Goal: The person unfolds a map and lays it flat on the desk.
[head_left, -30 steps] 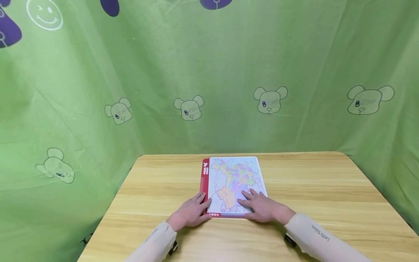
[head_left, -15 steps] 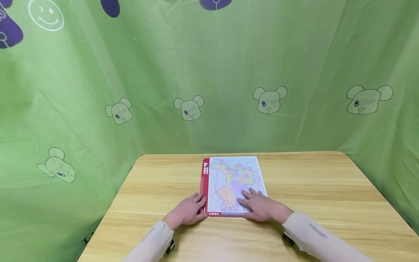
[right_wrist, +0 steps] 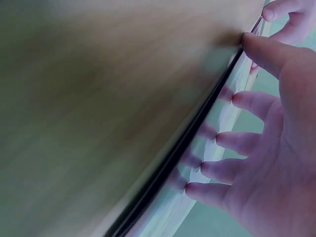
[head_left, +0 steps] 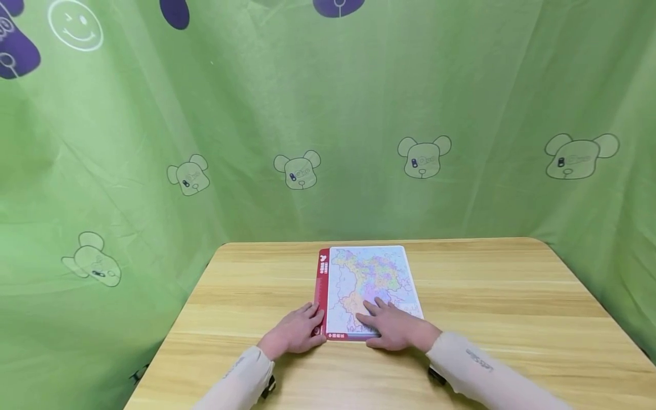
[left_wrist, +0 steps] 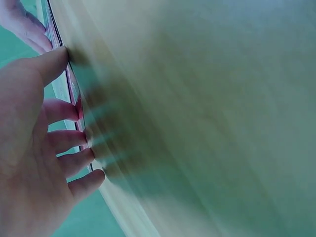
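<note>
A flat map board (head_left: 340, 279) lies on the table, printed with a many-coloured map and edged in red along its left side and near left corner. My left hand (head_left: 294, 331) rests at that near left corner, fingers spread over the red margin and thumb at the near edge. The right hand (head_left: 397, 327) lies spread on the lower right part of the map, its thumb by the near edge. In the right wrist view, the fingertips (right_wrist: 224, 138) touch the glossy map surface, which mirrors them. Neither hand curls round the board.
The pale wooden table (head_left: 512, 307) reaches out on both sides of the board. Behind it hangs a green curtain (head_left: 359, 199) with bear-head prints, which also closes in the left and right sides.
My right hand has slid left across the lower part of the map. The left hand's fingers have drawn back slightly left, from the map's edge onto the red margin.
</note>
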A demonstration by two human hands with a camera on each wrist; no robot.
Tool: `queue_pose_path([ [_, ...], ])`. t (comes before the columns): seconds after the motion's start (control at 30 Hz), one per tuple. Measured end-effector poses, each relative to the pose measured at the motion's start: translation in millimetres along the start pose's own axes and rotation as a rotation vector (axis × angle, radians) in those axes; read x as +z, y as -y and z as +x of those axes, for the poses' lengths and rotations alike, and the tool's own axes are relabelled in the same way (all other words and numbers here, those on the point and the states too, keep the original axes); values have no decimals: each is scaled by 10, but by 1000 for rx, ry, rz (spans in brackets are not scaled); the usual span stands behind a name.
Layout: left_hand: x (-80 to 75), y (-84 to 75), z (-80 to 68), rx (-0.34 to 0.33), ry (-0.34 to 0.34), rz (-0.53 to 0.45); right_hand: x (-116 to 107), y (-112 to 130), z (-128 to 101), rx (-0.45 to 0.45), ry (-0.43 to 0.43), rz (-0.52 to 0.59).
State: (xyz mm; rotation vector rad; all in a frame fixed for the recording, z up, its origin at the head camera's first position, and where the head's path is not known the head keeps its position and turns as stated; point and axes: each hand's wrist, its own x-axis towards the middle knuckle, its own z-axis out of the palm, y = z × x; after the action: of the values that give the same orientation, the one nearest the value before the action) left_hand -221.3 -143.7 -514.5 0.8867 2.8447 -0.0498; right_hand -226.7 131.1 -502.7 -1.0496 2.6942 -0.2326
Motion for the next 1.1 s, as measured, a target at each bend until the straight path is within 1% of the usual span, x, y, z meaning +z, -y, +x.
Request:
queue_pose_path([
  [0.37, -13, -8, -3, 6, 6, 3, 34, 111, 186, -16, 4, -27],
  [0.73, -36, -19, -1, 7, -3, 7, 21, 202, 277, -42, -1, -15],
  [1.1, -7, 20, 18, 27, -22, 19, 36, 217, 316, -39, -4, -47],
])
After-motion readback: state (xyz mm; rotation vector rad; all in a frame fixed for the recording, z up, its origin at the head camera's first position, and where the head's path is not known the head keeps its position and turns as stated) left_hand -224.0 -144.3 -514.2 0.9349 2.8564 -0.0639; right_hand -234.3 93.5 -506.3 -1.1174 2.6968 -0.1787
